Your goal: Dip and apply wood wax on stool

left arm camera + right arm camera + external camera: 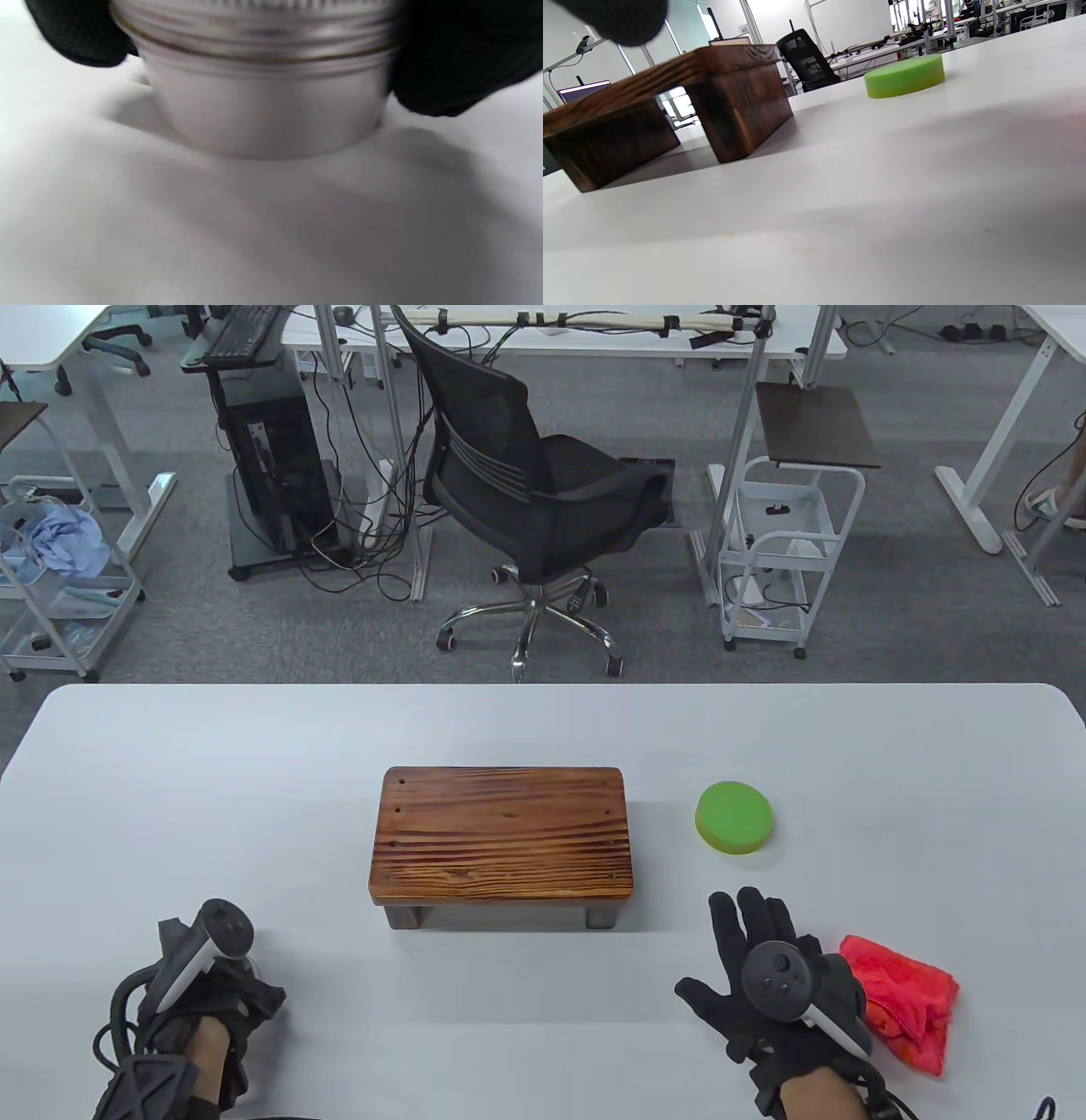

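A dark striped wooden stool (pixel 502 836) stands at the table's middle; it also shows in the right wrist view (pixel 670 110). A green round sponge (pixel 735 818) lies to its right, also in the right wrist view (pixel 904 76). My left hand (pixel 199 993) is at the front left and grips a silver metal wax tin (pixel 263 84) that stands on the table; gloved fingers (pixel 458 55) press its sides. The tin is hidden under the hand in the table view. My right hand (pixel 764 959) lies flat with fingers spread, empty, beside a red cloth (pixel 904 999).
The white table (pixel 254 780) holds only these things. Beyond its far edge stand a black office chair (pixel 543 500), a white cart (pixel 785 551) and desks.
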`<move>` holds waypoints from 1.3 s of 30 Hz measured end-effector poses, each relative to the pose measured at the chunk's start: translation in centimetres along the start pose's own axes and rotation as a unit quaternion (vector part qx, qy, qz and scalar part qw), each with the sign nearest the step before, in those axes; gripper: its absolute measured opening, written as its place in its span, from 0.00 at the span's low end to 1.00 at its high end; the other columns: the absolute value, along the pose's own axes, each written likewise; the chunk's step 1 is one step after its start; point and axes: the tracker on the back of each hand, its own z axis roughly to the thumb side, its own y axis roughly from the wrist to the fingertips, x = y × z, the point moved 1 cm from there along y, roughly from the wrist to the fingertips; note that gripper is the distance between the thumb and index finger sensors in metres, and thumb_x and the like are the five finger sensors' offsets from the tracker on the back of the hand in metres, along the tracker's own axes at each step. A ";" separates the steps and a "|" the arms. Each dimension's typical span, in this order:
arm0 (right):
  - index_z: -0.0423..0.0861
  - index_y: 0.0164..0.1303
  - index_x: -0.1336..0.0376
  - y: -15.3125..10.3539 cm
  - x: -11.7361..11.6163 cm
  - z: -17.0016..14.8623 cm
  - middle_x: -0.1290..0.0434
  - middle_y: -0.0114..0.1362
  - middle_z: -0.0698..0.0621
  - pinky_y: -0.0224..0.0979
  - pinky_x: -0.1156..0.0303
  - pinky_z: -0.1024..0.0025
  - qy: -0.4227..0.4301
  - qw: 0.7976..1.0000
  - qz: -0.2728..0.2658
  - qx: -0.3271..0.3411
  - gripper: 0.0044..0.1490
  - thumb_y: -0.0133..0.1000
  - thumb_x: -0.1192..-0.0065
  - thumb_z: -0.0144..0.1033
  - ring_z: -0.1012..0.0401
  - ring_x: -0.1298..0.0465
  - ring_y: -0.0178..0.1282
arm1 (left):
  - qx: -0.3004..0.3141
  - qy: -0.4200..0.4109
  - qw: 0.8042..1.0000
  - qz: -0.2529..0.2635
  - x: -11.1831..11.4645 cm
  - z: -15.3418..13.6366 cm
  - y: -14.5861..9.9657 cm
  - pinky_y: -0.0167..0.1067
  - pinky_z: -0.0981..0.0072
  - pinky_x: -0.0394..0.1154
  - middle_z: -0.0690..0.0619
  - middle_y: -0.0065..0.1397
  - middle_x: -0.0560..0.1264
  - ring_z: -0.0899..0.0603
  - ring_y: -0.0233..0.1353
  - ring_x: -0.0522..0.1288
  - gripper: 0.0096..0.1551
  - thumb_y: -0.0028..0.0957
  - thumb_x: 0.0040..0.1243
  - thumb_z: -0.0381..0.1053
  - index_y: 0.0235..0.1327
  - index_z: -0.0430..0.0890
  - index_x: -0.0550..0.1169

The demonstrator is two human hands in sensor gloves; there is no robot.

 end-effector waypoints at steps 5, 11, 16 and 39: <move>0.54 0.86 0.72 -0.1 0.2 -0.2 0.69 0.89 0.40 0.73 0.55 0.17 0.009 1.000 -0.003 -0.003 0.67 0.51 0.46 0.77 0.35 0.61 0.87 | 0.030 -0.010 0.999 0.019 -1.8 1.0 -1.0 0.53 0.23 0.70 0.28 0.84 0.43 0.08 0.70 0.55 0.73 0.34 0.72 0.79 0.81 0.57 0.44; 0.55 0.86 0.71 -0.1 0.3 -0.4 0.69 0.89 0.40 0.73 0.55 0.18 0.015 1.000 -0.002 -0.004 0.67 0.51 0.46 0.77 0.35 0.61 0.87 | 0.108 0.002 0.992 0.069 -6.0 4.9 -5.1 0.52 0.22 0.71 0.26 0.84 0.43 0.07 0.69 0.56 0.71 0.35 0.72 0.79 0.80 0.58 0.45; 0.54 0.86 0.71 -0.1 0.3 -0.4 0.69 0.89 0.40 0.73 0.55 0.18 0.017 1.000 0.003 -0.005 0.67 0.51 0.46 0.77 0.35 0.60 0.87 | 0.198 0.052 0.973 0.105 -7.9 10.4 -9.8 0.52 0.22 0.71 0.26 0.84 0.43 0.07 0.70 0.56 0.70 0.36 0.72 0.79 0.81 0.58 0.46; 0.54 0.86 0.70 -0.1 0.3 -0.8 0.68 0.89 0.40 0.73 0.55 0.17 0.023 0.999 0.021 -0.001 0.66 0.52 0.46 0.77 0.35 0.59 0.87 | 0.365 0.185 0.913 0.007 5.0 28.6 -12.9 0.53 0.24 0.72 0.27 0.84 0.43 0.08 0.71 0.56 0.70 0.36 0.70 0.80 0.81 0.58 0.44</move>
